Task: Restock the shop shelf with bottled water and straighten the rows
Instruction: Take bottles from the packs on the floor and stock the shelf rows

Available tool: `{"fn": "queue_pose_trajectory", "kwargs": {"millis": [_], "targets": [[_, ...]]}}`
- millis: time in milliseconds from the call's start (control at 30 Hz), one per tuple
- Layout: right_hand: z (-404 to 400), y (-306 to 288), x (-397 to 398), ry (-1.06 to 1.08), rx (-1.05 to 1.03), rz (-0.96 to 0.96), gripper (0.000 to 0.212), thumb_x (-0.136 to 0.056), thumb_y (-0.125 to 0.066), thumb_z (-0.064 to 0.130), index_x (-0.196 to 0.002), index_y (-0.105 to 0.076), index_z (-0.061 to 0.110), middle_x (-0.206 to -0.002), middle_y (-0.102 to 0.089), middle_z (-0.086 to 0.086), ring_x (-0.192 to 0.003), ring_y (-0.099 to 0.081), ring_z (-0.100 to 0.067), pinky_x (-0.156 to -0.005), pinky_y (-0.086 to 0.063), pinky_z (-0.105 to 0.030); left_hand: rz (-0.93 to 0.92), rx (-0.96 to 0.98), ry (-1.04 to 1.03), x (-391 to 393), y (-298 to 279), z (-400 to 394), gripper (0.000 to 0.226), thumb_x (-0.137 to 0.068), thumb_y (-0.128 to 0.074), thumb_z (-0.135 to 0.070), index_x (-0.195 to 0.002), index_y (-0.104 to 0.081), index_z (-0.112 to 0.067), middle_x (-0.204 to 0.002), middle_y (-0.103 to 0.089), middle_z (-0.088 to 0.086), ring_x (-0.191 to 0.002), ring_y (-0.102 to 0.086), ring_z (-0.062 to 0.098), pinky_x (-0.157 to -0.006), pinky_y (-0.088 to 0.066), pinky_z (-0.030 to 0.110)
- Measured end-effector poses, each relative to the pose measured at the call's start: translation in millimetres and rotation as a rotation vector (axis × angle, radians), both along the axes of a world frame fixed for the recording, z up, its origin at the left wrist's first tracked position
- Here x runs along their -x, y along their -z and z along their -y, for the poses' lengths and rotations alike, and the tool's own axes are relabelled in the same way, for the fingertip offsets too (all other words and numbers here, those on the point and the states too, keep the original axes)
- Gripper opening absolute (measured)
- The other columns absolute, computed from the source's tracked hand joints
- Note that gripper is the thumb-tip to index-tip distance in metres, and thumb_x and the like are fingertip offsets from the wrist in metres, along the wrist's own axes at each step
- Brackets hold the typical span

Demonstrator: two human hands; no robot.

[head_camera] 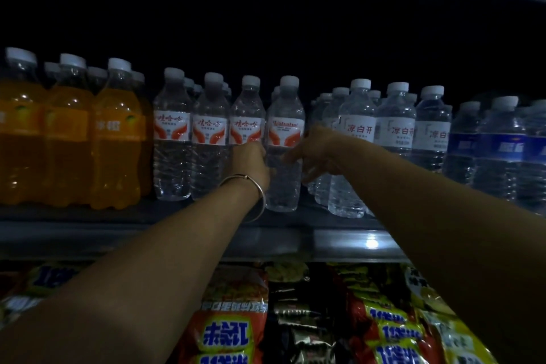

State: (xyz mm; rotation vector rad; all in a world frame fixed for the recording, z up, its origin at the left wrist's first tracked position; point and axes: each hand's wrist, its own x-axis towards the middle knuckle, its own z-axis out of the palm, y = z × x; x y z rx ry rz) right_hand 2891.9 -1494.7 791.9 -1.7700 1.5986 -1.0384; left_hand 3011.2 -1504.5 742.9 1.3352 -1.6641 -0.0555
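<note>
Front row on the shelf (pixel 339 241), counted left to right: three orange drink bottles (pixel 116 139), four red-labelled water bottles, three white-labelled water bottles (pixel 359 133), and at least three blue-labelled bottles (pixel 502 145) at the right edge. Further caps are visible behind each group (rear rows too dark to be counted).

The fourth red-labelled bottle (pixel 285 142) stands upright on the shelf, slightly forward of its three neighbours (pixel 209 133). It is clear, ribbed below the label, capped in white, and filled with water. Its label shows Latin lettering, whereas Chinese characters are shown on the other three, so its label is turned differently from the rest.

The bottle is held between both hands. The left hand (pixel 251 161) is wrapped round the left side of the bottle below the label, fingers curled onto it; a thin bangle (pixel 255 186) is worn on that wrist. The right hand (pixel 317 154) is placed at the bottle's right side, with fingers (pixel 292 156) curled across the front just under the label. A gap is seen between this bottle and the white-labelled group to its right.

On the shelf below, packaged snacks (pixel 233 331) are stacked in red, yellow and dark wrappers.
</note>
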Motion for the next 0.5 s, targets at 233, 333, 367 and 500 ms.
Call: {"fn": "queue_pose_trajectory", "kwargs": {"millis": [233, 333, 367, 500], "targets": [[4.3, 0.7, 2.2, -0.008, 0.079, 0.138, 0.037, -0.078, -0.074, 0.018, -0.108, -0.059, 0.004, -0.100, -0.065, -0.009, -0.092, -0.062, -0.023, -0.088, -0.053, -0.040, -0.005, 0.014, 0.028, -1.2, 2.9, -1.4, 0.014, -0.082, -0.066, -0.005, -0.089, -0.055, -0.010, -0.089, -0.063, 0.013, -0.087, -0.063, 0.028, -0.080, -0.054, 0.030], [5.9, -10.4, -1.6, -0.020, 0.214, 0.244, 0.032, -0.087, -0.065, 0.024, -0.111, -0.056, 0.006, -0.105, -0.067, -0.014, -0.093, -0.065, -0.027, -0.084, -0.054, -0.041, -0.058, -0.086, 0.120, 3.0, 4.3, -8.1, 0.023, -0.083, -0.069, -0.017, -0.097, -0.051, -0.011, -0.080, -0.052, -0.004, -0.068, -0.053, 0.009, -0.055, -0.044, 0.007], [4.4, -13.5, -3.8, -0.026, 0.240, 0.252, 0.031, -0.090, -0.061, 0.024, -0.115, -0.052, 0.008, -0.106, -0.066, -0.014, -0.094, -0.065, -0.028, -0.083, -0.055, -0.041, -0.024, -0.121, 0.112, 5.2, 5.3, -9.7, 0.032, -0.081, -0.071, -0.026, -0.101, -0.053, -0.008, -0.086, -0.056, 0.000, -0.075, -0.056, 0.015, -0.061, -0.045, 0.014], [0.6, -19.2, -7.8, -0.015, 0.293, 0.169, 0.038, -0.093, -0.055, 0.019, -0.129, -0.044, 0.013, -0.113, -0.063, -0.014, -0.087, -0.064, -0.025, -0.066, -0.055, -0.036, 0.135, -0.199, -0.040, 10.3, 6.3, -4.8, 0.069, -0.072, -0.069, -0.055, -0.106, -0.057, 0.003, -0.106, -0.063, 0.021, -0.096, -0.061, 0.034, -0.069, -0.045, 0.033]]}}
